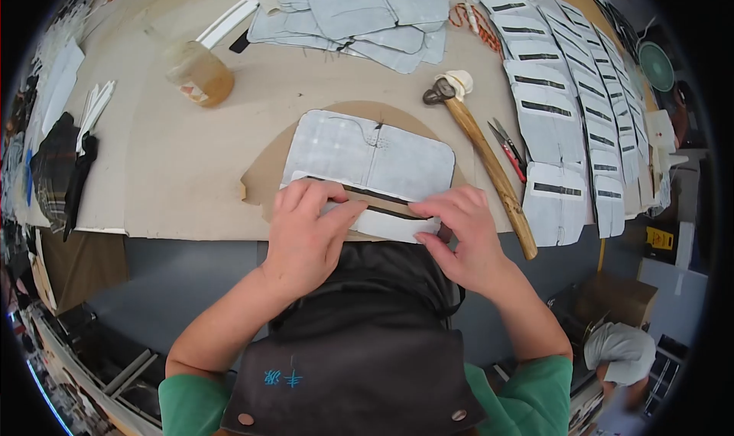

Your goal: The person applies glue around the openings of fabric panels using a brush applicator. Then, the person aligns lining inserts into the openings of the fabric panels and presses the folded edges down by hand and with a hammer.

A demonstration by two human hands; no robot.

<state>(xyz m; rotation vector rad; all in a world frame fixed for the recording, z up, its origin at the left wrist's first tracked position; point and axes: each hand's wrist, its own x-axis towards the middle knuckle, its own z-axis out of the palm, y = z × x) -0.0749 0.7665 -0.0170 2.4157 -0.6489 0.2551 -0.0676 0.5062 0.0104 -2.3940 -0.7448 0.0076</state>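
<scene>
A pale grey panel [329, 145], stitched down its middle, lies on a brown board [256, 172] near the table's front edge. Along its near side runs a slot with two black edges. My left hand [310, 226] pinches the panel's lower left part, thumb and fingers at the slot's edge. At the slot's right end, my right hand [462, 229] grips the panel between thumb and fingers. Parts of the near edge are hidden under both hands. Black leathery material [359, 291] hangs just below the table edge, in front of my body.
To the right lie a wooden-handled hammer [489, 157], red-handled snips [508, 157] and rows of grey panels [547, 138] with black strips. A glue jar [200, 75] stands back left. More panels [375, 11] are stacked at the back. Another person [623, 356] is at lower right.
</scene>
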